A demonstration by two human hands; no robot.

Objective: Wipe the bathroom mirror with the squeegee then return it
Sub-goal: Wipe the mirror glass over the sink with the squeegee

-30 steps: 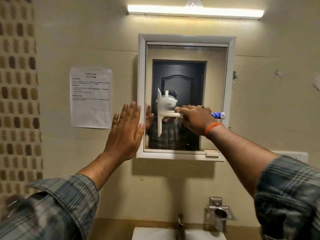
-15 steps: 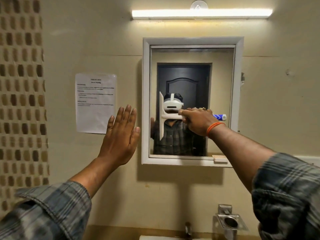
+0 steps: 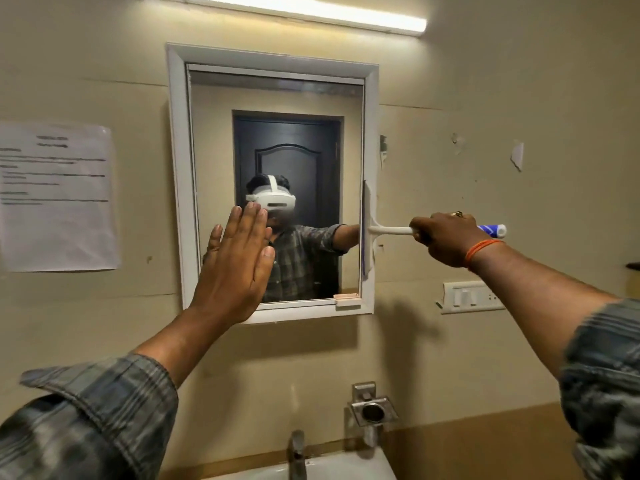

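Note:
A white-framed mirror (image 3: 221,140) hangs on the beige wall. My right hand (image 3: 446,239) is closed around the handle of a white squeegee (image 3: 367,230), whose blue handle end sticks out past my wrist. The blade stands upright at the mirror's right edge, over the frame. My left hand (image 3: 235,268) is held flat with fingers together, palm toward the lower left part of the mirror, holding nothing; I cannot tell whether it touches the glass.
A printed paper sheet (image 3: 57,197) is stuck on the wall at left. A switch plate (image 3: 471,296) sits at right. Below are a metal holder (image 3: 373,410), a tap (image 3: 297,455) and a white sink (image 3: 346,469). A tube light (image 3: 294,12) runs above.
My right hand has drawn the squeegee rightward across the glass from the left-centre to the right edge. My left hand now lies over the mirror's lower left. The view has shifted closer.

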